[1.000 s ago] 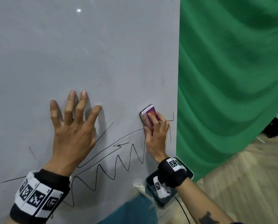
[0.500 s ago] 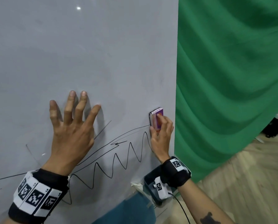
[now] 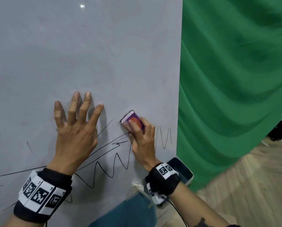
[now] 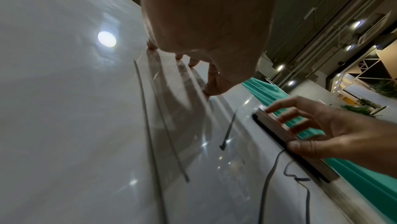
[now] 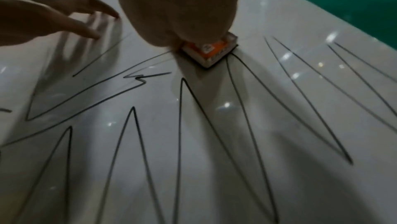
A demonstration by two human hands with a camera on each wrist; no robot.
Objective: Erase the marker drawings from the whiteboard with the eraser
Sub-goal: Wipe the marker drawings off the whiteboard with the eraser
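The right hand (image 3: 142, 141) holds the eraser (image 3: 133, 122) flat against the whiteboard (image 3: 87, 54), fingers curled over its purple and orange back and thumb at its near edge; this grip is closed round the block. The eraser sits at the upper end of the black marker drawings (image 3: 104, 169), its lower edge touching the top of a long slanting stroke, with zigzag peaks just below and to both sides of it. In the right wrist view the eraser (image 5: 211, 52) covers the tip of one peak, and more tall zigzags (image 5: 300, 92) run on to its right.

The left hand (image 3: 74, 133) lies just left of the eraser, fingers straight and spread, fingertips pressed to the board (holding nothing); its palm covers part of the slanting lines.

The board's right edge (image 3: 179, 95) is near the eraser, with a few thin strokes between them. Beyond it hangs a green curtain (image 3: 235, 79). Above both hands the board is bare grey surface, wide and unmarked.

A small teal-lined box (image 3: 184, 171) sits below the board's lower right corner, behind the right wrist; its contents cannot be made out.
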